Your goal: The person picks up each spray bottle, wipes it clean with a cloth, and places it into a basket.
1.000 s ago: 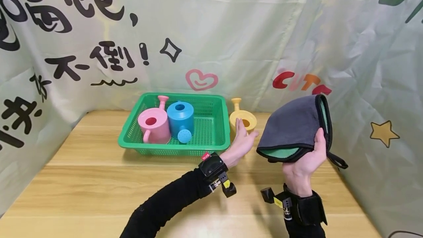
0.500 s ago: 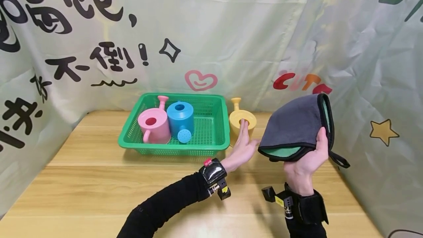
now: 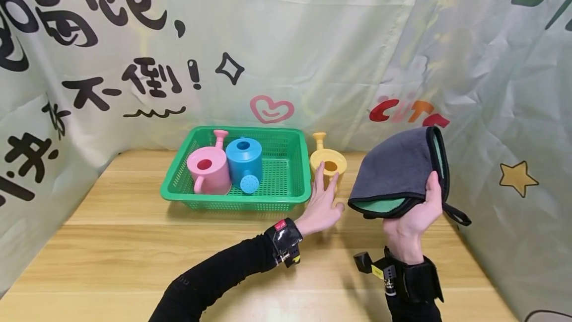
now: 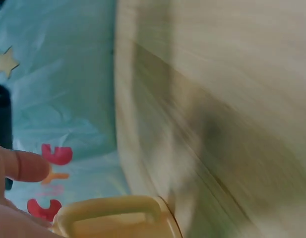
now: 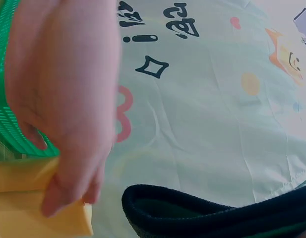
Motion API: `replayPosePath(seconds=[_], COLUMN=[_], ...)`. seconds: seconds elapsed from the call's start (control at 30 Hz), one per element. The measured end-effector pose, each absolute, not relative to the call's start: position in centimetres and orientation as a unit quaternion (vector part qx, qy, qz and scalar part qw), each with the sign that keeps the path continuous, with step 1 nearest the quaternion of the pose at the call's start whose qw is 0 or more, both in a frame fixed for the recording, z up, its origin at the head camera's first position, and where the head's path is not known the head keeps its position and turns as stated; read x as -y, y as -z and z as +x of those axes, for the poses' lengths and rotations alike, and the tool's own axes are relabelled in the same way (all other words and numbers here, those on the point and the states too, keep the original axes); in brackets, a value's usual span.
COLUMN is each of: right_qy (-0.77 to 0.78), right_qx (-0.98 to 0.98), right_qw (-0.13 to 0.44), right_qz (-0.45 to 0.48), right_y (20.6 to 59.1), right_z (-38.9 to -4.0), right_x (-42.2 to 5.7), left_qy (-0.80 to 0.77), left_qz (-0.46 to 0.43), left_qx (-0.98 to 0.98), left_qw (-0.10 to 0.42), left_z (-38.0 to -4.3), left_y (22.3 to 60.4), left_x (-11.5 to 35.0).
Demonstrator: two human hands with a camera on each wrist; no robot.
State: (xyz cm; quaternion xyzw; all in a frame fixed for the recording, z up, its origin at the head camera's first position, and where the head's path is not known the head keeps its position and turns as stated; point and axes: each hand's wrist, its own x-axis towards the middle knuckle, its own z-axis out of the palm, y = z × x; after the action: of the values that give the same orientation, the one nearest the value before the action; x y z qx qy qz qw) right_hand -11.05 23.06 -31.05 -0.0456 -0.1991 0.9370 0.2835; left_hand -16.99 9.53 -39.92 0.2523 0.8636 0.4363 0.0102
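Note:
A yellow watering can stands on the table just right of the basket, its spout toward the back. My left hand is at its near side with fingers spread and slightly bent, overlapping the can's front in the head view. In the left wrist view, the can's handle shows below the thumb, and no grip closes round it. My right hand holds up a folded grey cloth with a green inner side, black edging and a hanging loop, the thumb along its right side. The cloth's black edge shows in the right wrist view.
A green plastic basket stands left of the yellow can. Inside it are a pink watering can and a blue watering can, side by side. A printed fabric backdrop encloses the wooden table at back and sides.
My left hand has drawn slightly back and lower from the yellow can's opening, its fingers spreading apart. My right hand keeps holding the cloth almost in place.

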Motion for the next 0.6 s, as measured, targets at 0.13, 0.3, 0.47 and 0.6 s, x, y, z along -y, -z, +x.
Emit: replayPosePath(seconds=[0.13, 0.3, 0.47, 0.6], right_qy=[-0.937, -0.937, -0.936, -0.941], right_qx=[0.203, 0.208, 0.214, 0.205], right_qw=[0.281, 0.276, 0.276, 0.265], right_qz=[-0.042, -0.044, -0.041, -0.034], right_y=[31.0, 30.9, 31.0, 31.2], right_z=[-11.1, -11.2, -11.2, -11.1], right_x=[-23.1, -23.0, -22.9, -22.9], left_qy=[-0.431, -0.539, -0.631, -0.668], left_qz=[0.252, 0.172, 0.092, 0.079], left_qx=[-0.866, -0.824, -0.762, -0.718], left_qw=[-0.036, 0.037, 0.118, 0.178], left_z=[-16.3, -15.6, -16.3, -17.6], left_y=[40.4, 40.0, 40.0, 40.5], left_x=[-9.6, -10.1, -10.6, -10.7])
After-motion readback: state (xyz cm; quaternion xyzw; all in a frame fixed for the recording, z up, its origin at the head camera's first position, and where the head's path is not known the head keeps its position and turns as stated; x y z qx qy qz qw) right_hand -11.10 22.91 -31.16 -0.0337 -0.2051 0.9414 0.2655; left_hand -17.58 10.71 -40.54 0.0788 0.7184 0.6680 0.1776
